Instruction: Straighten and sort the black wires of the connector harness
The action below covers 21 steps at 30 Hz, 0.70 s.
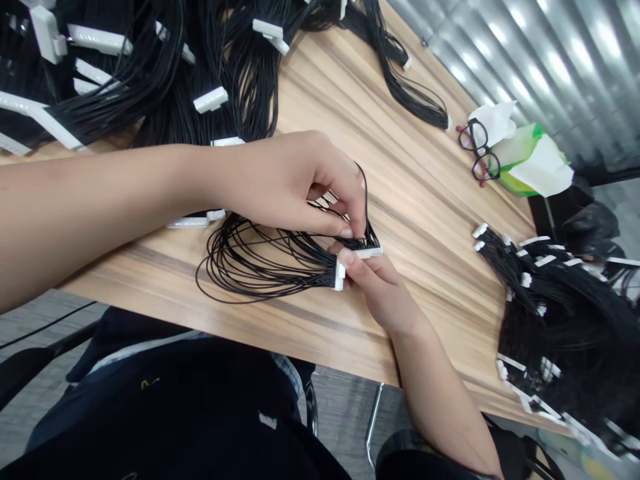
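Hold white plug [369, 253] still in R hand's [383, 290] firm pinch, w/ L hand [293, 177] pinched on black wires [371, 239] just above it.

left hand [287, 180]: thumb and finger pinched at the black wires [323, 275], no clue which one
right hand [375, 287]: most fingers hidden behind the white connectors [339, 275]
connector slots: too tiny to count, sorry
left cable pile [255, 100]: chopped off by the left and top edges
right cable heap [575, 340]: runs off the right edge, kinda blurry
yellow mark on dark clothing [150, 384]: too small to read
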{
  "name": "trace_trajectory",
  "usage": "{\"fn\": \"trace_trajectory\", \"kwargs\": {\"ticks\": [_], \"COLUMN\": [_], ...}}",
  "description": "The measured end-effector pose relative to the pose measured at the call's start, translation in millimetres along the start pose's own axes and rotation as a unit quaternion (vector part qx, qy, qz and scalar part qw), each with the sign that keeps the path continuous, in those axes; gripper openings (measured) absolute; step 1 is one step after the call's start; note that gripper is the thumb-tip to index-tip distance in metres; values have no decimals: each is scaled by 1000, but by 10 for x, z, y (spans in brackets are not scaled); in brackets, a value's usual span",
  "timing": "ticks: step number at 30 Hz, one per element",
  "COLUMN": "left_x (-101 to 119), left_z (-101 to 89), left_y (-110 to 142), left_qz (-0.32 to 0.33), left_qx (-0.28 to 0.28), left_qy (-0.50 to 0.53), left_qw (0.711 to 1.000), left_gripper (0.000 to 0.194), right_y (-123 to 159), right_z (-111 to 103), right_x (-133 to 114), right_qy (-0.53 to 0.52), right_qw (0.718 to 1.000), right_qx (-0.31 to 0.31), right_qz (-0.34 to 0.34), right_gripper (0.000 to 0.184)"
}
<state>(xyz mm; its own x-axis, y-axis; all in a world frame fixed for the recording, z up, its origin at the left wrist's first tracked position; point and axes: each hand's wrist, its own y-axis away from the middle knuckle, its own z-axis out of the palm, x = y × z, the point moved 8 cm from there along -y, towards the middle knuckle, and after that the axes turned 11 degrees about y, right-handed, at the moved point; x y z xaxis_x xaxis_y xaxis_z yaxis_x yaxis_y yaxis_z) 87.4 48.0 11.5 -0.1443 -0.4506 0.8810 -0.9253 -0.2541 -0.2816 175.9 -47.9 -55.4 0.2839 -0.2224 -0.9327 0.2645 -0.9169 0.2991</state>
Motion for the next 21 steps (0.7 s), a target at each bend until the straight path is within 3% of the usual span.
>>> {"fn": "trace_trajectory", "kwargs": {"ticks": [3,6,8,12,15,18,21], "left_x": [-32,-168,-218,-120,-4,71,77], "left_z": [24,18,10,-6,-4,64,109], "left_y": [-5,-4,-7,-25,-28,-27,-24], "left_qz": [-8,-61,-72,-1,47,60,45], "left_qx": [26,62,54,6,12,13,18], "left_qy": [30,64,49,-16,5,50,23], "left_qw": [999,994,995,1000,999,997,999], "left_gripper": [17,19,20,17,15,13,14], "right_y": [3,-6,-13,-12,0,-2,-20], "right_z": [-20,-71,-84,-25,-18,-34,-47], "right_x": [-6,12,22,0,-4,15,41], "right_qy": [9,24,30,23,1,-15,-33], "right_qw": [1000,999,999,1000,1000,999,999], "right_qx": [8,22,21,-8,7,30,36], "right_qz": [-9,4,16,11,3,7,21], "right_gripper": [47,53,56,55,51,48,54]}}
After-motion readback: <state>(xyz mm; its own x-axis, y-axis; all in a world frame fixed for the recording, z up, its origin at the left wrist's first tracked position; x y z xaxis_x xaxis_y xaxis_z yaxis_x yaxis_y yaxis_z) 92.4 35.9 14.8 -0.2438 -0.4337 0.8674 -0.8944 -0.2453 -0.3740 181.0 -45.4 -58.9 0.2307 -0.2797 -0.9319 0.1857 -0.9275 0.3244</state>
